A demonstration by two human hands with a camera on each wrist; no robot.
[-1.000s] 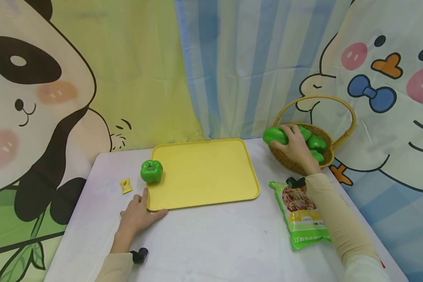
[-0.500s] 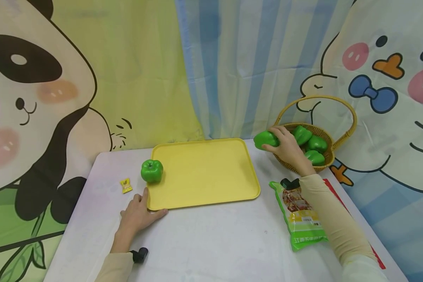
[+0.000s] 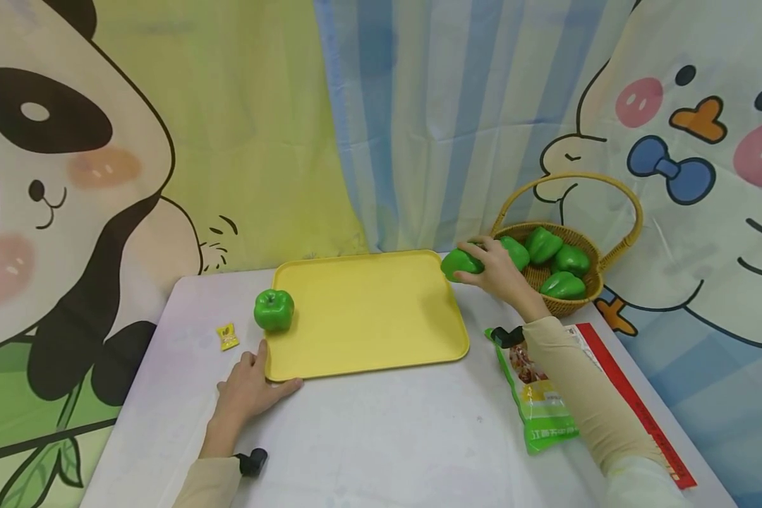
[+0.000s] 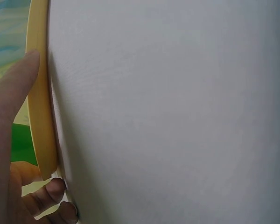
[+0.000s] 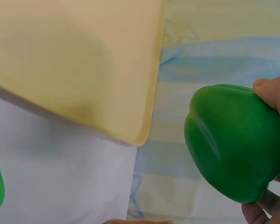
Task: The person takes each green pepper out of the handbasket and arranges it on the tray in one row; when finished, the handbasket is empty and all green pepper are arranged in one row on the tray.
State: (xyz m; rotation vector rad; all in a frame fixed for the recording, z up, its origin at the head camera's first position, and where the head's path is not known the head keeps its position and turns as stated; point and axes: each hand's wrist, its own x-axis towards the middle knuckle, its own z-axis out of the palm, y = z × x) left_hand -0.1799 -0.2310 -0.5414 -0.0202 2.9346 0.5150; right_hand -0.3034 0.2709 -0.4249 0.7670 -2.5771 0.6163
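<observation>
My right hand grips a green bell pepper by its end, thumb and fingers on opposite sides. It is in the air by the back right corner of the yellow tray. In the right wrist view the glossy bell pepper appears apart from the tray's corner. At the tray's front left corner rests my left hand, thumb along the front edge and a finger against the left side. The left wrist view shows the thumb pressed to the rim. Another bell pepper sits on the tray's left edge.
Behind my right hand stands a wicker basket with a tall handle, holding several green bell peppers. A green food bag and a red-edged flat item lie under the right forearm. A small yellow packet lies left of the tray.
My right hand has lifted the bell pepper out of the basket and carried it left to the tray's back right corner. The left hand has stayed at its corner.
</observation>
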